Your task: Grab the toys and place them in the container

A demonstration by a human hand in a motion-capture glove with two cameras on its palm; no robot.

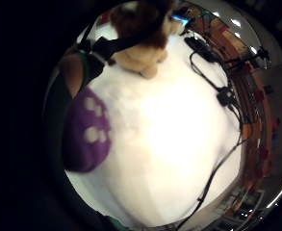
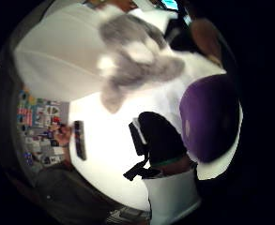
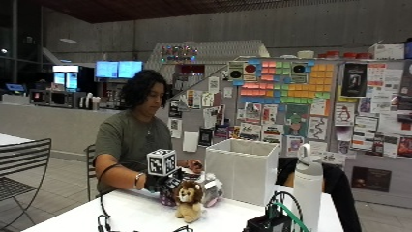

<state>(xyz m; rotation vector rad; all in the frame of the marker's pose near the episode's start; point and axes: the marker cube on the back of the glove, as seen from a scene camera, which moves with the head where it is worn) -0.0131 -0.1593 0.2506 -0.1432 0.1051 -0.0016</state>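
A person sits at a white table [image 3: 128,212]. Their gloved right hand [image 3: 156,183] hangs low over its far side, just behind a brown lion plush [image 3: 189,199] that sits upright. A purple toy with pale spots [image 3: 169,198] lies right under the hand and shows close to the palm [image 1: 85,130] [image 2: 210,117]. A grey plush [image 3: 212,189] [image 2: 132,61] lies beside the lion [image 1: 140,43], toward the white open-topped container [image 3: 241,171]. From these views I cannot make out whether the hand holds the purple toy.
A white water bottle [image 3: 308,186] stands to the right of the container. A black device with green and black cables [image 3: 270,222] sits at the table's near edge, and cables [image 1: 212,67] trail across the tabletop. A flat black object [image 2: 80,139] lies on the table.
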